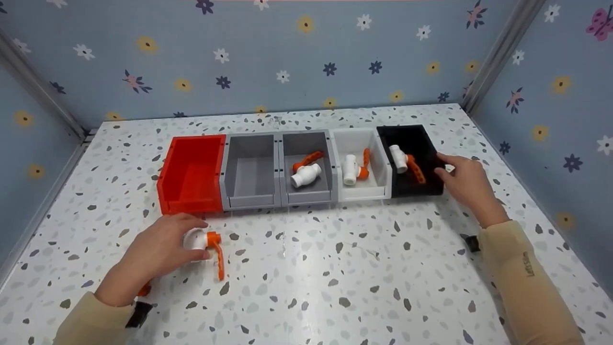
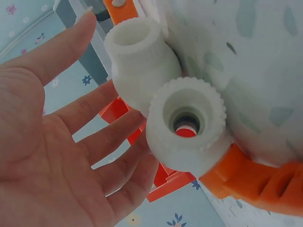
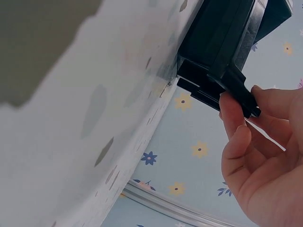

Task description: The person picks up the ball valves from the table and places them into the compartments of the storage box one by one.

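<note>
My left hand (image 1: 160, 244) reaches round a white ball valve (image 1: 195, 239) with an orange lever, thumb and fingers spread on either side of it. In the left wrist view the thumb stands apart from the valve (image 2: 142, 66), and a second ball valve (image 2: 187, 127) sits closer to the camera. That second one is mostly hidden under my wrist in the head view; only some orange (image 1: 144, 289) shows. My right hand (image 1: 467, 184) pinches the right side wall of the black bin (image 1: 412, 136) between thumb and fingers. A ball valve (image 1: 398, 159) lies inside this bin.
Left of the black bin stand a white bin (image 1: 364, 193) and a grey bin (image 1: 306, 197), each with one ball valve inside. Another grey bin (image 1: 251, 201) and a red bin (image 1: 191, 206) continue the row. Flowered panels (image 1: 287, 52) enclose the speckled table (image 1: 311, 287).
</note>
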`<state>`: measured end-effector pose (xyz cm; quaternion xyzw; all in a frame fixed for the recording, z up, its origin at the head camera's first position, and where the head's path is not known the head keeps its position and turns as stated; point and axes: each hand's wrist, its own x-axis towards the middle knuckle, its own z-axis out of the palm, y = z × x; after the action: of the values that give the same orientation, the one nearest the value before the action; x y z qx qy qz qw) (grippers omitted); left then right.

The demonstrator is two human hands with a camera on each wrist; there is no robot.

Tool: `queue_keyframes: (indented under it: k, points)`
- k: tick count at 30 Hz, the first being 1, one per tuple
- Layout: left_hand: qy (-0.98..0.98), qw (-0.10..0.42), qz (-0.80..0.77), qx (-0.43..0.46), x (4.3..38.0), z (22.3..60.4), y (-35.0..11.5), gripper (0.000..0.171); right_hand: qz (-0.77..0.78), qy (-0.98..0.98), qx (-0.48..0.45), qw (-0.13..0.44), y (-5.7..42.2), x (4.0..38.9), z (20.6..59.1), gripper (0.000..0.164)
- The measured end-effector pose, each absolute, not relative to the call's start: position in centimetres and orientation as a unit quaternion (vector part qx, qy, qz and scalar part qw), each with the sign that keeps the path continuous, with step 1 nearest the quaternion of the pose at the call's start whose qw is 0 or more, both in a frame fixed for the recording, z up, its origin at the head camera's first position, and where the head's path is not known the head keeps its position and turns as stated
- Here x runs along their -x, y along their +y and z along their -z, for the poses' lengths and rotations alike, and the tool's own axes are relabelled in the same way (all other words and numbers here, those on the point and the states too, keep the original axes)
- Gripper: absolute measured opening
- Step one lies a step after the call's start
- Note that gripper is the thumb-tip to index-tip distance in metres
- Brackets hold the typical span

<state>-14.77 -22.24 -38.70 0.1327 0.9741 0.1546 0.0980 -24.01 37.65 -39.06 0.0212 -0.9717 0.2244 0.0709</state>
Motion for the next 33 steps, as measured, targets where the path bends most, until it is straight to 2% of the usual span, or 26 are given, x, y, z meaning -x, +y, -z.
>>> queue_keyframes:
  k: [8, 15, 33]
  points:
    - [0.979, 0.075, -0.121, -0.145, 14.6, 39.2, -21.7, 0.061, -0.223, -0.973, -0.017, 0.059, 37.5, 24.2, 38.9, 0.049]
    - [0.982, 0.084, -0.097, -0.141, 14.6, 39.4, -21.2, 0.064, -0.221, -0.973, -0.027, 0.060, 37.5, 23.9, 38.8, 0.049]
    - [0.982, 0.071, -0.104, -0.140, 14.5, 39.5, -21.2, 0.059, -0.223, -0.973, -0.022, 0.056, 37.7, 23.9, 38.9, 0.049]
